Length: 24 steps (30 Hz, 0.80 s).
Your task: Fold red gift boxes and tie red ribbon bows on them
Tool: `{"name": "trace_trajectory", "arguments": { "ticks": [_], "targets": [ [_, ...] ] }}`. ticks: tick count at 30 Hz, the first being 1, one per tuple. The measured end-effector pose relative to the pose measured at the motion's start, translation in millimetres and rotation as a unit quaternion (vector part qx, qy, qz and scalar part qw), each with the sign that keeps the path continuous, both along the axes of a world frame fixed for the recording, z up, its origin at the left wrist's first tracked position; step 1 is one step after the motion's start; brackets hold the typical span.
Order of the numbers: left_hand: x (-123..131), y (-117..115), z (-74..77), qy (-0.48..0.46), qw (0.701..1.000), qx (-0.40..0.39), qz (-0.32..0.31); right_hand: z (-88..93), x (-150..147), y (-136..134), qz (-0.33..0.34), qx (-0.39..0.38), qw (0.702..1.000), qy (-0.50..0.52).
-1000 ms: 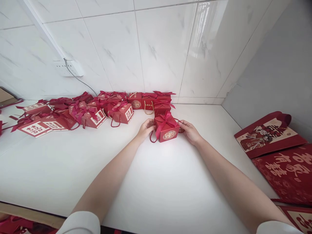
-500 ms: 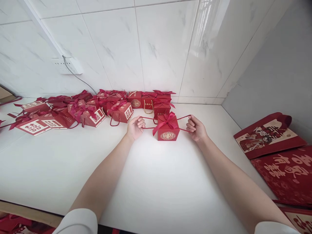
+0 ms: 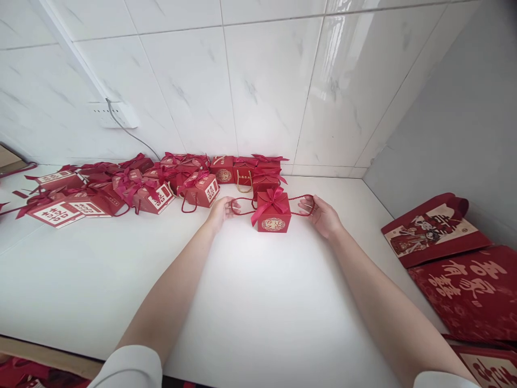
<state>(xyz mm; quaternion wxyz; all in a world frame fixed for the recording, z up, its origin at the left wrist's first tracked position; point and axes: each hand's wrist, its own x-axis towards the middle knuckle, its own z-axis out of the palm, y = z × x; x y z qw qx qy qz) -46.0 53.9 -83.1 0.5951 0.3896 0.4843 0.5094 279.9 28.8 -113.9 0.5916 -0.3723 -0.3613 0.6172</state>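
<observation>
A red gift box [image 3: 273,222] with a gold round emblem and a red ribbon bow [image 3: 275,201] on top stands on the white table. Twisted red cord handles loop out from both its sides. My left hand [image 3: 220,213] is at the end of the left cord loop [image 3: 242,214], fingers loosened and partly behind the cord. On the other side, my right hand [image 3: 326,216] has its fingers apart at the right cord loop [image 3: 302,198], touching or very near it. Neither hand grips the box itself.
Several similar red boxes [image 3: 159,198] with bows crowd the table's back left, and more boxes [image 3: 242,171] line the tiled wall. Red paper bags [image 3: 470,283] lie along the right side. A wall socket [image 3: 115,115] with a grey cable is at the left.
Both hands have eased from a closed grip on the cords to loosened fingers. The cords, taut before, now curve in slack loops. The box stays in place while the view tilts slightly.
</observation>
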Motion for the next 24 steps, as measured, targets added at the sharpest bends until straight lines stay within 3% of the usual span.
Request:
{"name": "trace_trajectory", "arguments": {
  "ticks": [3, 7, 10, 16, 19, 22, 24],
  "targets": [
    [9.4, -9.3, 3.3, 0.060, 0.992, 0.098, -0.048, -0.8, -13.8, -7.4, 0.067, 0.063, 0.995, -0.046],
    [27.0, -20.0, 1.8, 0.167, 0.928, 0.261, -0.207, 6.2, -31.7, -20.4, 0.148, 0.182, 0.963, -0.135],
    [36.4, -21.8, -5.1, 0.149, 0.917, 0.270, -0.253, 11.8, -39.3, -26.5, 0.177, 0.208, 0.951, -0.144],
    [41.3, -28.3, -7.9, 0.149, 0.912, 0.280, -0.260, 12.1, -40.8, -28.2, 0.163, 0.194, 0.957, -0.141],
    [30.7, -30.5, 7.3, 0.202, 0.891, 0.280, -0.295, 12.4, -41.0, -30.1, 0.171, 0.193, 0.955, -0.144],
    [7.7, -29.4, 39.5, 0.295, 0.866, 0.231, -0.331, 12.9, -43.0, -32.7, 0.208, 0.194, 0.948, -0.139],
    [-6.0, -31.2, 67.7, 0.341, 0.873, 0.217, -0.274, 11.4, -44.0, -32.8, 0.227, 0.170, 0.951, -0.122]
  ]
}}
